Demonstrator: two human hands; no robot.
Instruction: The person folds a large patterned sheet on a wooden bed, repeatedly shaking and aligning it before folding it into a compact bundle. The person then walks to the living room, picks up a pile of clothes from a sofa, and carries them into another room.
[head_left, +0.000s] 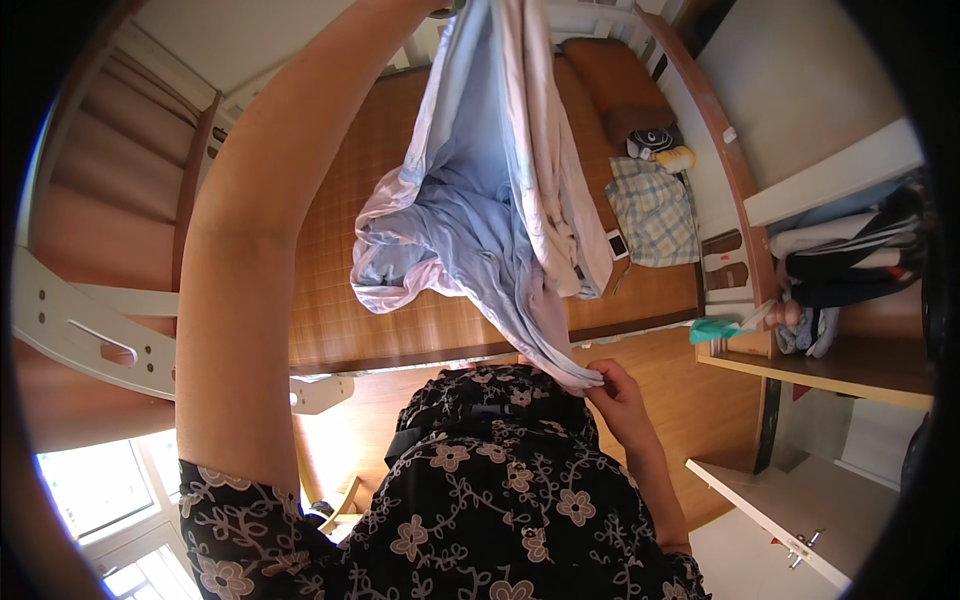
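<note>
A large pale blue and pink cloth (480, 217), apparently bedding, hangs in loose folds before me from the top edge of the view. One corner stretches down towards my body, where my right hand (619, 401) pinches its edge between thumb and fingers. My left arm (247, 240) is raised high on the left; its hand is beyond the top edge, past a green bangle (448, 9) at the wrist. Behind the cloth lies a bed with a brown woven mat (352, 300), partly covered from sight.
On the bed's right side are a brown pillow (622, 82), a plaid cloth (652, 214), a white phone-like device (617, 244) and a small yellow item (675, 158). Clothes (855, 247) fill an open shelf at right. Below it a cabinet door (772, 517) stands ajar. A bed rail (97, 345) borders the left.
</note>
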